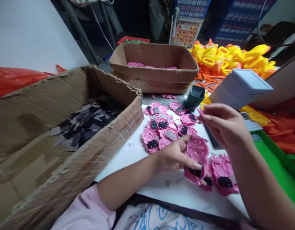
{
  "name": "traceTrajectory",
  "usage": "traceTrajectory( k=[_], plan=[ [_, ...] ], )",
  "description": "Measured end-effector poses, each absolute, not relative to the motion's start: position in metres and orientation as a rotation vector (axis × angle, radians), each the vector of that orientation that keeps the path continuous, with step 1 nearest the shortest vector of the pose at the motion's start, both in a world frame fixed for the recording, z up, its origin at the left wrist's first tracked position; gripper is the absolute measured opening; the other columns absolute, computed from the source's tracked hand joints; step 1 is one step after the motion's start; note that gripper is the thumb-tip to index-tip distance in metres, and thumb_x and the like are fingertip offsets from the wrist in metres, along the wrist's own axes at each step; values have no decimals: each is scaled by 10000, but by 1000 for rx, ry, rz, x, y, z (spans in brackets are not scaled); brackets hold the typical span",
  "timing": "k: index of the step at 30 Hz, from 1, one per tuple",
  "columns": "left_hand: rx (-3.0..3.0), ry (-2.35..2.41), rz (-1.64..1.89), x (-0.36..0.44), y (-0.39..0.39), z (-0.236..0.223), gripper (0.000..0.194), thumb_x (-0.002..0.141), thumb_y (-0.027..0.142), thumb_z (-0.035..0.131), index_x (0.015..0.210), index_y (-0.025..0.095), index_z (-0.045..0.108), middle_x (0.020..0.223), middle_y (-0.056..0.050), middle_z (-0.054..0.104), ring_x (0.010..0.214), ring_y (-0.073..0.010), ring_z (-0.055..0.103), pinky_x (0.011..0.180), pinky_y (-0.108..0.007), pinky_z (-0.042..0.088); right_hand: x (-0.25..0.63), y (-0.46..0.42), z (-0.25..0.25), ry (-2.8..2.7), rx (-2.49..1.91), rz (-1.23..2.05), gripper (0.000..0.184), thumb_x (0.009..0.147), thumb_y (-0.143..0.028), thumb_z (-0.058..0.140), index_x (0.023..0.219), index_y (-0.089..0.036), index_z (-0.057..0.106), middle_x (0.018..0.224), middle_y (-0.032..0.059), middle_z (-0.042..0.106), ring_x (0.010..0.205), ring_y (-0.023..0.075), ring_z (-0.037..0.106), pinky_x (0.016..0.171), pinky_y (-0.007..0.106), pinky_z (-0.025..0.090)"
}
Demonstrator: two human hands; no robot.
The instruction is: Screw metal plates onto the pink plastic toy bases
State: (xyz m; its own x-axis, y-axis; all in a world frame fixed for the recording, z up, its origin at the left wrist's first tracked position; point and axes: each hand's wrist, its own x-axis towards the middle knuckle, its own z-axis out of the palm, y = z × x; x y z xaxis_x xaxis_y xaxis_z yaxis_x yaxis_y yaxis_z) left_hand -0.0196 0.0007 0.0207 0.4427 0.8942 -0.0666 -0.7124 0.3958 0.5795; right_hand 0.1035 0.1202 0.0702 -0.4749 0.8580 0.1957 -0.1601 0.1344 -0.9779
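Observation:
My left hand (pixel 177 155) is closed around a pink plastic shell (pixel 197 149), its thumb lying over the black block in the lower part. In my right hand (pixel 221 126), raised to the right of the shell, a small pink plastic piece (pixel 200 111) is pinched between thumb and fingertips. More pink shells (pixel 220 172) with black blocks stand on the white sheet just right of the held one. Beyond my left hand lies a heap of pink shells (pixel 163 124), some with black blocks and some with grey ones.
On the left, a large cardboard box (pixel 109 127) holds dark flat pieces. Another cardboard box (pixel 154 78) with pink parts stands behind the heap. Nearby are a dark green cup (pixel 194 95), a pale blue box (pixel 238 88), yellow toy parts (pixel 230 57) and a green tray (pixel 273 163).

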Motion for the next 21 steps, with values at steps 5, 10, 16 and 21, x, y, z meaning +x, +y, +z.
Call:
traceTrajectory(
  k=[5,10,16,21],
  plan=[
    [633,760,1159,-2,1,9,503,574,149,842,988,139,555,906,-51,646,773,-145,616,750,-287,465,173,80,46,-1699,-685,1273,96,753,-130,707,791,-218,703,938,43,643,852,143,641,705,261,578],
    [660,739,1164,6,0,7,426,722,233,746,1090,130,559,939,-66,646,796,-144,617,744,-273,469,176,69,18,-1861,-717,1030,244,792,-115,659,993,-252,666,967,29,676,934,160,634,830,347,551],
    [561,685,1117,7,-3,14,446,724,215,727,1121,153,534,913,-60,642,809,-165,632,708,-267,487,171,61,16,-2038,-551,755,276,834,-83,597,1058,-244,610,974,48,673,941,170,629,815,368,550],
    [536,687,1086,8,-3,13,459,736,231,722,1146,178,523,951,-53,639,827,-176,630,752,-303,477,166,61,16,-2109,-554,551,286,841,-74,578,1076,-236,582,951,63,669,911,173,630,799,362,556]
  ],
)
